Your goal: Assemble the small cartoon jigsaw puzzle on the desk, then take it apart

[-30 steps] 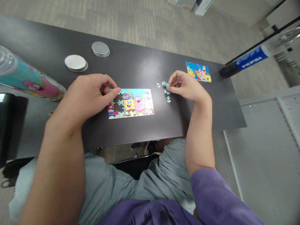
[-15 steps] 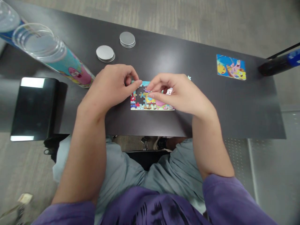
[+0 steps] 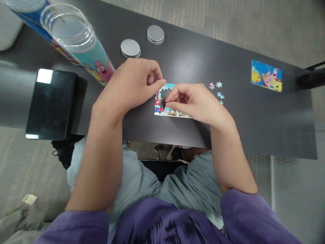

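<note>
A partly assembled cartoon jigsaw puzzle (image 3: 175, 114) lies on the dark table, with a gap in its left part. At its upper left corner is my left hand (image 3: 138, 79), fingers curled and thumb close to the index finger; anything between them is hidden. My right hand (image 3: 194, 101) covers much of the puzzle's right part. Its thumb and index finger pinch at the gap around what appears to be a puzzle piece (image 3: 166, 101), mostly hidden. Several loose puzzle pieces (image 3: 220, 95) lie just right of the right hand.
Two stacks of silver discs (image 3: 130, 47) stand beyond my left hand. Tall clear-topped tubes (image 3: 88, 57) rise at the left, near a black tablet-like device (image 3: 52, 105). A cartoon picture card (image 3: 266, 75) lies far right, beside a dark cylindrical object (image 3: 304, 81).
The view has shifted, so the table's things appear farther right. My right hand has moved left over the puzzle's gap, and more loose pieces show beside it. My left hand stays at the corner.
</note>
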Action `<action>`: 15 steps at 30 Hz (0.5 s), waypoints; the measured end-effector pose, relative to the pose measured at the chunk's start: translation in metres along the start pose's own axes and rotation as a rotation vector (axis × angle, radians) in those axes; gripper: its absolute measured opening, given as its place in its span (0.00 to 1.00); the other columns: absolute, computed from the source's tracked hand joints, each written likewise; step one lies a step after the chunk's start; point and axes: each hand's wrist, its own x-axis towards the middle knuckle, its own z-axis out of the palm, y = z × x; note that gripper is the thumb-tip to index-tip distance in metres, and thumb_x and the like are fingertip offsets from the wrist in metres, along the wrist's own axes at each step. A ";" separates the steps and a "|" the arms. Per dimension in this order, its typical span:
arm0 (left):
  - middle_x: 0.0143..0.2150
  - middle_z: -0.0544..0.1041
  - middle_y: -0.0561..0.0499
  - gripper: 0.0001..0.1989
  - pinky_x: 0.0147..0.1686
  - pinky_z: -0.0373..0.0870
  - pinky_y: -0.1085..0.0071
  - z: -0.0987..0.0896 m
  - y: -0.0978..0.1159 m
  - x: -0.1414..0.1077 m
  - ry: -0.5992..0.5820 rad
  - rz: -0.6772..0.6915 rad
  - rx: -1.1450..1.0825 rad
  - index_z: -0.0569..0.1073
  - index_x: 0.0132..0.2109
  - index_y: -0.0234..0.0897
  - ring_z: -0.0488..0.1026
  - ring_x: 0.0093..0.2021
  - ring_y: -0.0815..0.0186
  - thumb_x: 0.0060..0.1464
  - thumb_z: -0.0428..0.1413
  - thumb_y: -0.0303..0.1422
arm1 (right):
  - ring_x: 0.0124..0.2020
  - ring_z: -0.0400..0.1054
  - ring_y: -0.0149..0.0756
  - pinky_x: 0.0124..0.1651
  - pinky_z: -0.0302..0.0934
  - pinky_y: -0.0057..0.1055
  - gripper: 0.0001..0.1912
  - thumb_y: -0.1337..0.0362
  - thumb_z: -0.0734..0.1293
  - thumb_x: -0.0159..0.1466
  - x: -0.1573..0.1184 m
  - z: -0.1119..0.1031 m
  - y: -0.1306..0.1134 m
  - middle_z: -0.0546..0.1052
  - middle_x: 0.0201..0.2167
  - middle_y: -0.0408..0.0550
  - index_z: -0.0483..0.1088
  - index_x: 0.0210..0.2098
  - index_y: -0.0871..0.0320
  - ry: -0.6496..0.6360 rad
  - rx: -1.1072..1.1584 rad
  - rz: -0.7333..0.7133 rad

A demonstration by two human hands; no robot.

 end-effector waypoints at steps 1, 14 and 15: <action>0.44 0.91 0.47 0.16 0.45 0.73 0.53 -0.001 0.001 0.000 0.002 0.005 0.010 0.92 0.54 0.52 0.84 0.50 0.45 0.74 0.63 0.50 | 0.43 0.84 0.52 0.51 0.79 0.51 0.07 0.55 0.85 0.76 0.000 0.000 0.000 0.91 0.41 0.45 0.86 0.44 0.44 0.001 -0.006 0.010; 0.48 0.91 0.48 0.17 0.47 0.72 0.57 -0.001 0.004 -0.001 -0.025 0.037 0.048 0.93 0.57 0.45 0.84 0.47 0.53 0.73 0.64 0.45 | 0.48 0.79 0.56 0.61 0.78 0.58 0.09 0.60 0.85 0.73 0.003 -0.004 -0.001 0.86 0.49 0.51 0.84 0.45 0.45 0.081 -0.189 -0.090; 0.48 0.91 0.49 0.18 0.47 0.72 0.59 -0.002 0.006 -0.003 -0.039 0.037 0.049 0.93 0.59 0.43 0.83 0.46 0.55 0.74 0.63 0.45 | 0.46 0.78 0.56 0.60 0.77 0.59 0.08 0.58 0.85 0.75 0.001 -0.008 -0.003 0.86 0.48 0.51 0.84 0.45 0.45 0.113 -0.182 -0.089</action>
